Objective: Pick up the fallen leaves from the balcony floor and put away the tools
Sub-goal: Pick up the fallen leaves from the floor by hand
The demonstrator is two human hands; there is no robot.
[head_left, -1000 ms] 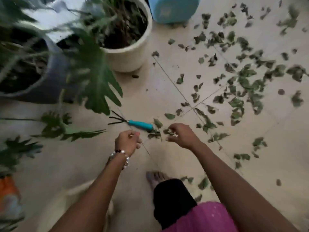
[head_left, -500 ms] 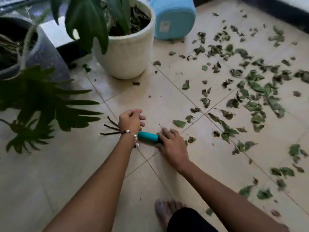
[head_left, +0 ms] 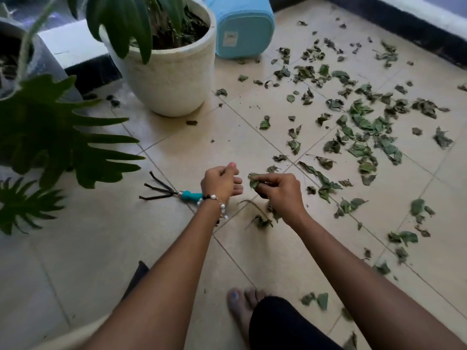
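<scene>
Leaves (head_left: 254,182) are up off the floor now, pinched in your right hand (head_left: 279,193); half a second ago it pressed the tile. Left hand (head_left: 221,183) has lifted, loosely curled, empty. Hand rake (head_left: 169,193) lies untouched just beside it; most leaves (head_left: 364,127) beyond remain scattered.

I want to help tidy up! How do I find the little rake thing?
Start at the big white plant pot. Come toward the person's left hand: the hand rake lies on the tiles just beside that wrist. Only it has three dark metal prongs and a teal handle.
</scene>
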